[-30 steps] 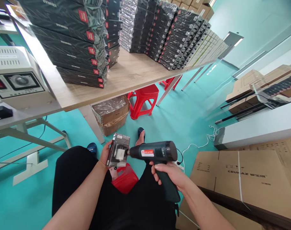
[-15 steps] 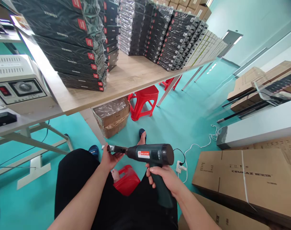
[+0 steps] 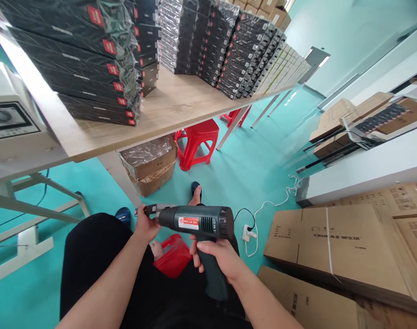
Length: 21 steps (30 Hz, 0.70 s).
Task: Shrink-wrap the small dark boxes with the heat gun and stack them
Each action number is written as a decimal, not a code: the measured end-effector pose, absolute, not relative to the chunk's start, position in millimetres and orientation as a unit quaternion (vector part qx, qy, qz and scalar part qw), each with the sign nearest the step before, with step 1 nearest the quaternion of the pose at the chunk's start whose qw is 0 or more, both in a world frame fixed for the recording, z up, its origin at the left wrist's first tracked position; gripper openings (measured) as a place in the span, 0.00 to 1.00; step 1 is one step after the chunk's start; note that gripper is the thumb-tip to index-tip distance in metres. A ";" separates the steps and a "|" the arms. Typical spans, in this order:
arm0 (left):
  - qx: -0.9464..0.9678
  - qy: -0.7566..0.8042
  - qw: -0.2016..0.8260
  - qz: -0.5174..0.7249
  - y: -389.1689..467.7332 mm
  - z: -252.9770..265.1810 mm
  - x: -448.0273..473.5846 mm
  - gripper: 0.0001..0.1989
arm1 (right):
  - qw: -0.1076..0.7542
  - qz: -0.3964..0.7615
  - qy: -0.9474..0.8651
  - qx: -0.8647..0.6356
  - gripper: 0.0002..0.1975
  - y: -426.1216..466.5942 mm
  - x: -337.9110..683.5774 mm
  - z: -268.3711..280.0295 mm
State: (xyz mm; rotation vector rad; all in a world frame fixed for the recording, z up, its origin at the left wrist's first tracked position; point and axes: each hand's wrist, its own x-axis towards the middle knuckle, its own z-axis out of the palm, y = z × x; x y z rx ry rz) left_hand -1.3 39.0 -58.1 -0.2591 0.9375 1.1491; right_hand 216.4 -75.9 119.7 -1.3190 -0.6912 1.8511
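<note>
My right hand (image 3: 217, 256) is wrapped round the handle of a dark green heat gun (image 3: 201, 220), which has a red and white label on its barrel. Its nozzle points left, right at a small black box (image 3: 151, 209) held in my left hand (image 3: 146, 227). The fingers of that hand are closed round the box, and the gun's front end hides part of it. Both are above my lap. Whether nozzle and box touch, I cannot tell.
Stacks of film-wrapped black boxes (image 3: 88, 77) stand on the wooden table (image 3: 174, 107). Beneath it are an open carton (image 3: 150, 167) and a red stool (image 3: 199, 139). Large cartons (image 3: 304, 246) lie at right, near a power strip (image 3: 248, 233). A beige machine (image 3: 13, 114) is at left.
My hands, the heat gun and the black box have shifted left in the view, as the whole scene has. The nozzle now covers more of the box's near side.
</note>
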 end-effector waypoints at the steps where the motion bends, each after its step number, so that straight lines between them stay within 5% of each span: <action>1: -0.129 0.416 0.730 0.527 38.8 -57.1 -1.4 0.14 | 0.399 0.711 -0.255 -0.520 0.16 -75.3 217.5 116.9; 21: -0.107 0.396 0.756 0.510 34.0 -40.9 -2.9 0.12 | 0.446 0.691 -0.183 -0.538 0.15 -79.6 254.2 111.3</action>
